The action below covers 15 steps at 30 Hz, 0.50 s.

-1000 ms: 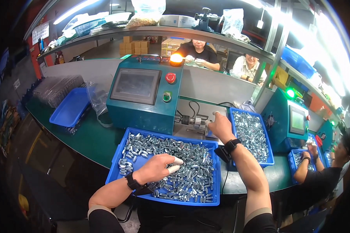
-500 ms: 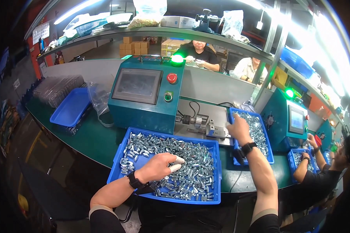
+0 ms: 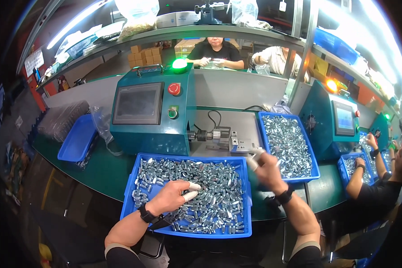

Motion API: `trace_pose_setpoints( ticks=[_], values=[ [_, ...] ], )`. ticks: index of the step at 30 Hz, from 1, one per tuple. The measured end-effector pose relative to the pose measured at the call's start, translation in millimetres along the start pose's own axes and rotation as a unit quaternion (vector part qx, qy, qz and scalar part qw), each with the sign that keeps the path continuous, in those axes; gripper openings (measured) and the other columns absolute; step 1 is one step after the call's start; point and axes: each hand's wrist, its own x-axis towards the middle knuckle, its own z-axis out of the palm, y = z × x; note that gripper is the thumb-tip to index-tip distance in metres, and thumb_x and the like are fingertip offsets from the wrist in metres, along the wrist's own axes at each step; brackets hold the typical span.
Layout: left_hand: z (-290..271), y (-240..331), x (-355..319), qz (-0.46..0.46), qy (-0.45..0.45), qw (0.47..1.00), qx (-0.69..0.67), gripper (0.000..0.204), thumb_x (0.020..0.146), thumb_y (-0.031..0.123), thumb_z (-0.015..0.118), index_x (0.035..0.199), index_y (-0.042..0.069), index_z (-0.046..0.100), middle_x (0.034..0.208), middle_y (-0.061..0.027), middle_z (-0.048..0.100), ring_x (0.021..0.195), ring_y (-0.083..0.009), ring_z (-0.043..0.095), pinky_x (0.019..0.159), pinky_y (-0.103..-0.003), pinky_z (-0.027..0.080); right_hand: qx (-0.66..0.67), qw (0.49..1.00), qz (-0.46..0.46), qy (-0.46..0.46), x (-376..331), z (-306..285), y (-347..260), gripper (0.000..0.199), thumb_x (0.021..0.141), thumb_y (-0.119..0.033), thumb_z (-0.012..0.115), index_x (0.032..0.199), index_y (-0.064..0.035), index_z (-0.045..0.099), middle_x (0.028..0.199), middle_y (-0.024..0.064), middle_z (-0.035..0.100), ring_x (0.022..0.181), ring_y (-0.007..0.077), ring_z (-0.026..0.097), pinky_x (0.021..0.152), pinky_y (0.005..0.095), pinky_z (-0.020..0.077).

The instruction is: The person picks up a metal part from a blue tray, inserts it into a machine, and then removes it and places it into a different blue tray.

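1. You look to be mid-batch, as a judgement; the near tray (image 3: 228, 235) carries a thick spread of loose metal parts (image 3: 219, 192), with a bare blue patch at its left; the far tray (image 3: 301, 179), to the right on the bench (image 3: 326, 190), is also well filled with shiny parts; which have been through the machine (image 3: 152, 143) cannot be told.
2. Your left grip (image 3: 172, 196) rests on the parts in the near tray, white-covered fingertips spread narrowly; whether it pinches a part cannot be told.
3. Your right grip (image 3: 268, 169) is blurred, near the fixture (image 3: 241, 144) and just beside the far tray; its width and any part in it cannot be told; nor can you see surely whether the fixture bears one.
4. Since half a second ago, your right grip has come from the far tray's left side toward you; your left grip has stayed among the parts; the machine's lamp (image 3: 179, 66) stays green; the neighbouring machine's lamp (image 3: 331, 85) has gone from green to amber.
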Motion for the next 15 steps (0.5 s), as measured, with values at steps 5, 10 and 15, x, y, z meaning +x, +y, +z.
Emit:
trace_pose_setpoints(
  ticks=[5,10,15],
  values=[
    [0.4,3.9,-0.6,-0.024,-0.007,1.000,0.011,0.027,0.100,0.016,0.079,0.125,0.008,0.079,0.107,-0.0125,0.080,0.097,-0.0280,0.076,0.086,-0.037,0.059,0.078,0.995,-0.010,-0.065,-31.0,28.7,-10.3,0.034,0.096,-0.016,0.084,0.126,0.0002,0.076,0.081,0.0097,0.072,0.065,0.0141,0.066,0.061,0.0309,0.0539],
    [-1.1,1.7,2.5,-0.008,-0.002,0.998,0.054,0.028,0.096,0.014,0.080,0.124,0.009,0.079,0.104,-0.0117,0.078,0.096,-0.0301,0.073,0.084,-0.039,0.058,0.129,0.990,-0.014,-0.053,-34.3,30.8,-2.0,0.031,0.096,-0.012,0.082,0.124,-0.0006,0.077,0.086,0.0101,0.073,0.066,0.0151,0.068,0.061,0.0306,0.0548],
    [-4.9,4.3,4.8,0.029,0.004,0.988,0.152,0.032,0.090,0.012,0.085,0.121,0.010,0.078,0.109,-0.0093,0.075,0.102,-0.0319,0.070,0.086,-0.041,0.058,0.147,0.987,-0.028,-0.057,-32.9,27.2,-2.0,0.029,0.095,-0.010,0.082,0.122,-0.0013,0.078,0.088,0.0100,0.074,0.068,0.0168,0.069,0.062,0.0302,0.0556]
  ],
)
